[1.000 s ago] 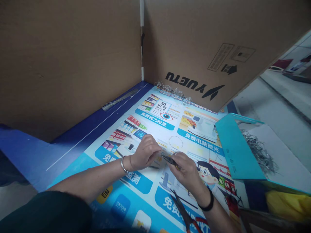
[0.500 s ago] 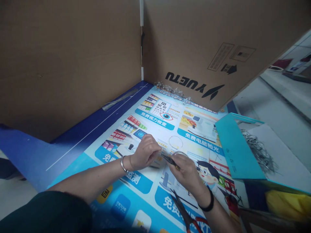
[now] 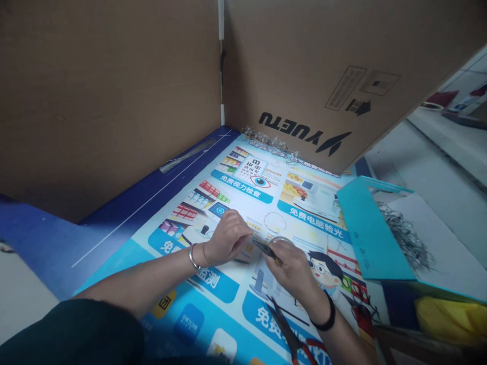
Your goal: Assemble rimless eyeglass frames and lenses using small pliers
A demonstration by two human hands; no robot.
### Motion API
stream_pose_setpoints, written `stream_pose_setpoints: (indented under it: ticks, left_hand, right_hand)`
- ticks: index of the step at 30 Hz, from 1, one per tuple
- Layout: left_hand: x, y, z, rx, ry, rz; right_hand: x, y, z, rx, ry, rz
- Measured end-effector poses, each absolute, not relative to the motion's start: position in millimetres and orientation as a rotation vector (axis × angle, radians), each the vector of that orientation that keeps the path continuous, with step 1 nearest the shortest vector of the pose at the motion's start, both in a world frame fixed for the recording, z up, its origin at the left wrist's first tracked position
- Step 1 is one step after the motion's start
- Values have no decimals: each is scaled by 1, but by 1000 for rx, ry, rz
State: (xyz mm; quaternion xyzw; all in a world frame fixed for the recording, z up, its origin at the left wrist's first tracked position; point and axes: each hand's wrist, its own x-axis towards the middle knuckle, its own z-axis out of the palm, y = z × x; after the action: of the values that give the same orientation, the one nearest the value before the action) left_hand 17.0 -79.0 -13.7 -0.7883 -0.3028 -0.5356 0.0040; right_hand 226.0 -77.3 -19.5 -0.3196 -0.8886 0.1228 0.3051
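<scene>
My left hand point(image 3: 227, 237) is closed in a pinch on a small metal piece that I cannot make out, over the printed blue poster point(image 3: 243, 299). My right hand point(image 3: 292, 267) is wrapped round small pliers point(image 3: 265, 249), whose dark tip points left and meets the left fingertips. A thin wire ring point(image 3: 275, 222) lies on the poster just beyond the hands, and another ring point(image 3: 280, 239) shows at the right hand's knuckles. A silver bangle sits on the left wrist and a black band on the right.
Cardboard walls point(image 3: 114, 91) stand at the back and left. A teal box point(image 3: 365, 238) on the right holds a heap of metal wire pieces point(image 3: 405, 238). Red-handled pliers point(image 3: 294, 342) lie near my right forearm. Shiny scraps point(image 3: 268, 139) lie by the back wall.
</scene>
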Motion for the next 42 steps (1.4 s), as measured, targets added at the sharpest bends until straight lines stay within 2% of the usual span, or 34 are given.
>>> stream_pose_setpoints:
  ticks: [42]
  left_hand:
    - [14, -82, -9, -2437, -748, -1371]
  right_hand:
    - [229, -73, -30, -801, -2289, 270]
